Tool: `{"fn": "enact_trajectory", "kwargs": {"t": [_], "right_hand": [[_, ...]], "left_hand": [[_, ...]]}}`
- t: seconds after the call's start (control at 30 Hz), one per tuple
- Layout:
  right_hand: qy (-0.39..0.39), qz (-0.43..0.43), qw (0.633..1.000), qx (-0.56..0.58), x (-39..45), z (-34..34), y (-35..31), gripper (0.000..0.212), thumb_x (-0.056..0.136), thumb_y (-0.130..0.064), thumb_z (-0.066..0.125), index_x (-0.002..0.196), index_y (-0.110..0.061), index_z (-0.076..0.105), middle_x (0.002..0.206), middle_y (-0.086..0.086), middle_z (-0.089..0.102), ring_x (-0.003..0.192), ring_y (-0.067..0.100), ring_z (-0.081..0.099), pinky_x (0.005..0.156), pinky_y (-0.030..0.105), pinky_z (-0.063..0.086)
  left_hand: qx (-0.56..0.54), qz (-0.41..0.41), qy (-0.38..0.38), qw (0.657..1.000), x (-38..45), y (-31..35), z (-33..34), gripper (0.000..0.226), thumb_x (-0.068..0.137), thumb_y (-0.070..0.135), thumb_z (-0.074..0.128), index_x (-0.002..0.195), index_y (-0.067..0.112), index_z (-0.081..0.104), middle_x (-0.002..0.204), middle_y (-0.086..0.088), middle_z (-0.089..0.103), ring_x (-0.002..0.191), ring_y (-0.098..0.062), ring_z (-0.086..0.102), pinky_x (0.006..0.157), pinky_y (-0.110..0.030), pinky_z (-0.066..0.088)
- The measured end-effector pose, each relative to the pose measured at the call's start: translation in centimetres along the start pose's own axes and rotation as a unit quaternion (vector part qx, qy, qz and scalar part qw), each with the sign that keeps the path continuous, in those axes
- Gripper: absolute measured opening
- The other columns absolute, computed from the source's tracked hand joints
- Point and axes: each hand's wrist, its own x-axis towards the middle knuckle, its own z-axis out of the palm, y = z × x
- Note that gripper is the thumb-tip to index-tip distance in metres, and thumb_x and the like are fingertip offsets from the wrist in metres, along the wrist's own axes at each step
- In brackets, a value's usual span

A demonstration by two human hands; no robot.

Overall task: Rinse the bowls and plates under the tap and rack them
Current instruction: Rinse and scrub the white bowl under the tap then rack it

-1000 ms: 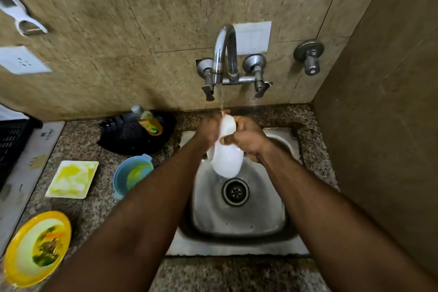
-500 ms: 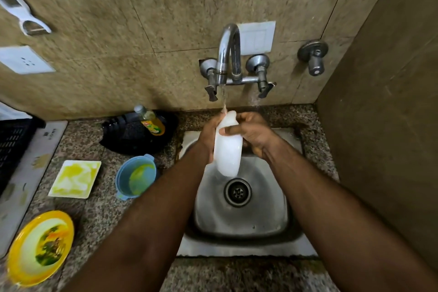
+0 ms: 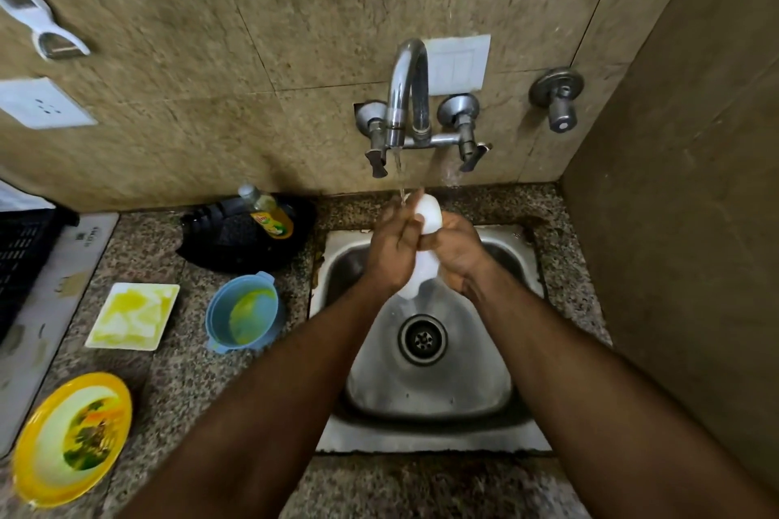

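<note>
A white plate (image 3: 429, 214) is held on edge over the steel sink (image 3: 425, 383), under the water running from the chrome tap (image 3: 408, 84). My left hand (image 3: 394, 249) presses its left face and my right hand (image 3: 457, 251) grips its right side; most of the plate is hidden between them. On the counter to the left wait a blue bowl (image 3: 242, 310) with yellow residue, a white square plate (image 3: 132, 315) smeared yellow, and a yellow plate (image 3: 71, 436) with food scraps.
A dish soap bottle (image 3: 266, 212) lies on a black pan (image 3: 244, 238) behind the blue bowl. A black crate (image 3: 23, 261) stands at the far left edge on a white surface. A wall closes in on the right of the sink.
The white plate has turned further edge-on and risen toward the spout. Both hands have closed in around it, covering more of it.
</note>
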Motion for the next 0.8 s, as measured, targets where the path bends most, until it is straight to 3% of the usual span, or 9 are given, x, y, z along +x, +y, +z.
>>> {"fn": "enact_trajectory", "kwargs": {"t": [0.03,0.1,0.2,0.27,0.37,0.47,0.53,0.63,0.8], "right_hand": [[-0.015,0.000,1.000,0.017,0.1,0.0,-0.3,0.047,0.081,0.024,0.056,0.123,0.005,0.066,0.098,0.018,0.072,0.081,0.031,0.072,0.068,0.041,0.062],[-0.051,0.004,0.998,0.038,-0.1,-0.1,-0.7,0.047,0.081,0.023,0.057,0.124,0.007,0.064,0.101,0.020,0.071,0.083,0.030,0.073,0.073,0.045,0.062],[-0.101,0.014,0.995,-0.004,-0.6,-0.4,-0.8,0.047,0.075,0.020,0.065,0.121,0.012,0.062,0.106,0.023,0.069,0.090,0.033,0.070,0.079,0.048,0.060],[-0.105,0.024,0.993,-0.048,-0.9,-0.4,-0.5,0.044,0.076,0.022,0.064,0.119,0.013,0.063,0.107,0.023,0.070,0.093,0.034,0.069,0.086,0.051,0.058],[-0.073,0.027,0.995,-0.061,-0.7,-0.4,-0.5,0.041,0.074,0.023,0.065,0.114,0.014,0.065,0.106,0.026,0.071,0.096,0.041,0.068,0.090,0.058,0.056],[-0.049,0.029,0.997,-0.048,-0.4,-0.5,-1.5,0.038,0.077,0.023,0.062,0.114,0.016,0.064,0.104,0.033,0.069,0.094,0.046,0.068,0.079,0.056,0.059],[-0.060,0.040,0.996,-0.046,-0.3,-0.4,-2.2,0.037,0.079,0.020,0.064,0.116,0.016,0.064,0.110,0.037,0.068,0.093,0.048,0.068,0.073,0.054,0.061],[-0.069,0.047,0.996,-0.036,-0.5,-0.1,-2.7,0.038,0.078,0.015,0.068,0.116,0.017,0.064,0.115,0.037,0.067,0.096,0.049,0.069,0.078,0.060,0.059],[-0.063,0.049,0.997,0.016,-1.1,0.2,-1.7,0.037,0.081,0.012,0.069,0.117,0.008,0.067,0.112,0.026,0.072,0.096,0.037,0.072,0.084,0.048,0.061]], "left_hand": [[-0.010,0.027,-0.008,1.000,0.5,-0.1,-0.1,0.045,0.101,0.042,0.046,0.144,0.035,0.056,0.150,-0.011,0.051,0.140,-0.023,0.048,0.116,-0.039,0.039],[-0.069,-0.012,-0.035,0.997,1.0,1.3,-1.0,0.042,0.098,0.036,0.049,0.138,0.037,0.062,0.144,-0.007,0.058,0.132,-0.018,0.055,0.113,-0.037,0.044],[-0.126,-0.194,-0.074,0.970,2.5,3.5,-3.1,0.042,0.104,0.032,0.046,0.138,0.012,0.061,0.138,-0.012,0.063,0.112,-0.021,0.061,0.089,-0.031,0.054],[-0.110,-0.282,-0.089,0.949,3.3,4.0,-3.7,0.046,0.109,0.027,0.041,0.141,-0.002,0.053,0.128,-0.011,0.060,0.109,-0.025,0.055,0.076,-0.025,0.050],[-0.108,-0.215,-0.061,0.969,2.9,3.2,-2.9,0.039,0.103,0.033,0.049,0.132,0.015,0.067,0.129,-0.005,0.066,0.116,-0.029,0.063,0.088,-0.031,0.052],[-0.157,-0.154,-0.095,0.971,1.5,2.7,-1.8,0.033,0.084,0.048,0.071,0.116,0.041,0.072,0.120,-0.001,0.073,0.112,-0.023,0.069,0.094,-0.037,0.059],[-0.228,-0.179,-0.094,0.953,1.0,2.9,-2.2,0.043,0.077,0.052,0.079,0.112,0.028,0.074,0.108,-0.008,0.075,0.098,-0.027,0.072,0.086,-0.043,0.061],[-0.372,-0.282,-0.129,0.875,0.7,3.2,-3.1,0.060,0.087,0.054,0.070,0.118,0.003,0.070,0.100,-0.020,0.073,0.086,-0.033,0.072,0.075,-0.042,0.062],[-0.464,-0.323,-0.081,0.821,-0.2,3.6,-2.7,0.051,0.089,0.053,0.065,0.101,0.004,0.075,0.090,-0.019,0.072,0.078,-0.030,0.072,0.069,-0.037,0.062]]}}
